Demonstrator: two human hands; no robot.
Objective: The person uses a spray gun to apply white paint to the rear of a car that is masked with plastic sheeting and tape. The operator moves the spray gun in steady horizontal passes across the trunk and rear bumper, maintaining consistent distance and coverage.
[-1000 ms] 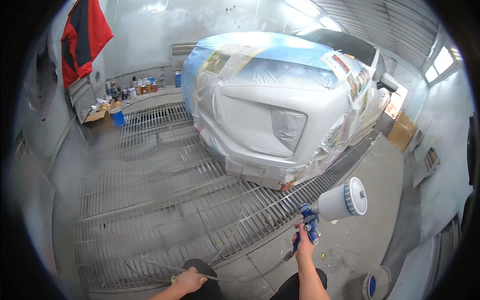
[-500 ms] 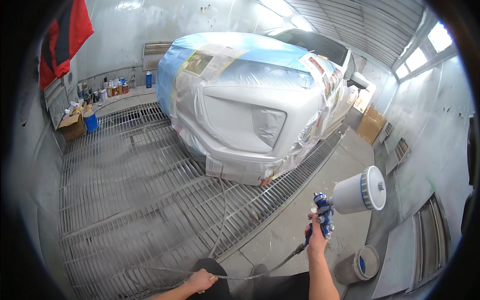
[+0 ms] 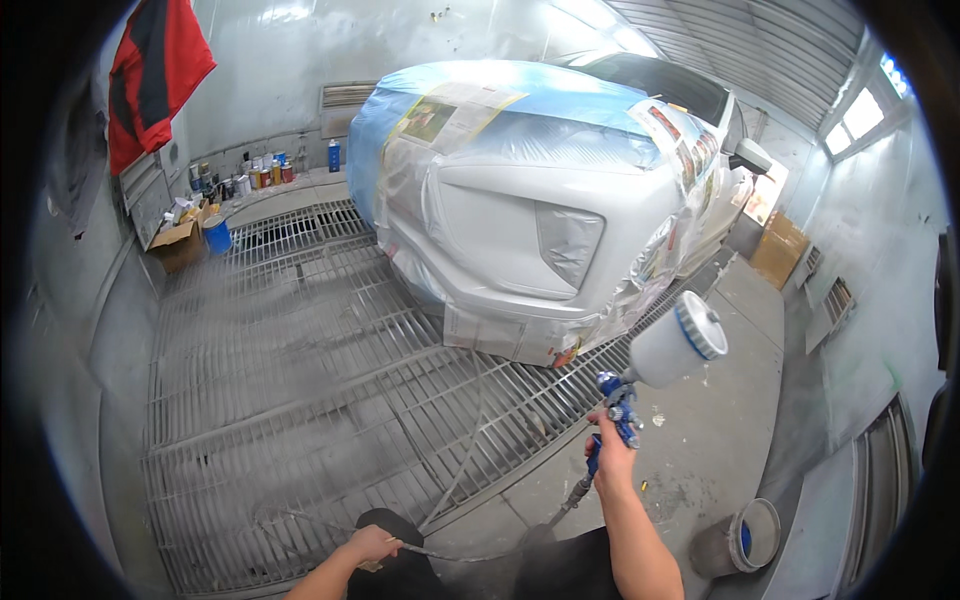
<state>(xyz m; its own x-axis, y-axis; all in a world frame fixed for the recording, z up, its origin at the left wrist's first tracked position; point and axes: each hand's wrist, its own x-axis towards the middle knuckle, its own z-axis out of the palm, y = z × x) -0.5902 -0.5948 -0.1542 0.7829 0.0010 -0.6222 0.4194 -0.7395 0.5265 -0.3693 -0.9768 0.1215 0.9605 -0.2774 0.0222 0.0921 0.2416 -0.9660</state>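
Observation:
My right hand [image 3: 613, 452] is wrapped round the handle of a blue spray gun [image 3: 618, 408]. A white cup with a blue ring [image 3: 672, 342] sits on the gun and leans to the right. From the gun's base a grey air hose [image 3: 470, 556] runs down and across to my left hand [image 3: 372, 545], whose fingers are closed on it near my knee. Ahead stands a car whose white bumper [image 3: 510, 225] is bare, with blue film [image 3: 590, 135] and newspaper sheets [image 3: 440, 115] over the parts around it. The gun is apart from the bumper.
A metal floor grate [image 3: 300, 400] spans the left and middle. Cans [image 3: 265, 178], a cardboard box [image 3: 178, 245] and a blue tin [image 3: 217, 235] stand at the far left. A bucket [image 3: 735, 540] is at the lower right, another carton [image 3: 780, 250] by the right wall.
My right hand has moved the spray gun up and to the left, closer to the bumper. My left hand has shifted slightly left, still on the hose. The view has turned a little left.

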